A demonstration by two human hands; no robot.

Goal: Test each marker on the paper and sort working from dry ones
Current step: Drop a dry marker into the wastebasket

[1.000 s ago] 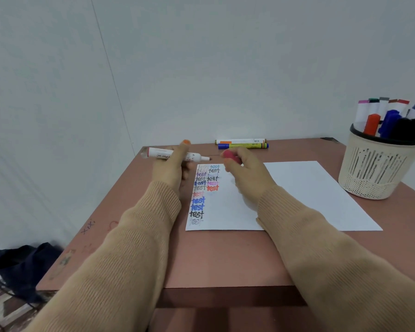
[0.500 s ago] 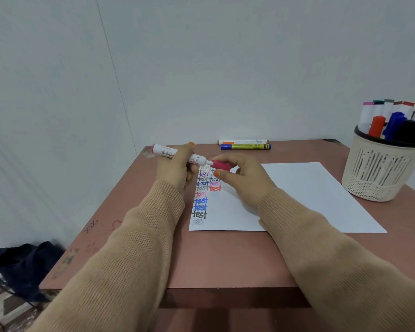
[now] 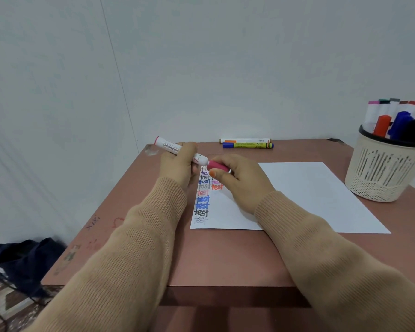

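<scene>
My left hand (image 3: pixel 177 165) grips the white barrel of a pink marker (image 3: pixel 170 146), held slanted above the table's far left. My right hand (image 3: pixel 240 179) pinches the marker's pink cap (image 3: pixel 216 166), which meets the barrel's tip. Below the hands lies a white sheet of paper (image 3: pixel 304 195) with two columns of the word "test" in several colours at its left edge. A cream basket (image 3: pixel 383 173) holding several markers stands at the right. Two markers (image 3: pixel 247 143) lie side by side at the table's far edge.
The brown table (image 3: pixel 225 257) stands against a white wall in a corner. A dark bag (image 3: pixel 22 259) and cables lie on the floor at the lower left. Scribbles mark the table's left edge.
My right hand brought the pink cap from apart onto the marker's tip. The left hand tilted the barrel so that its tip points down to the right.
</scene>
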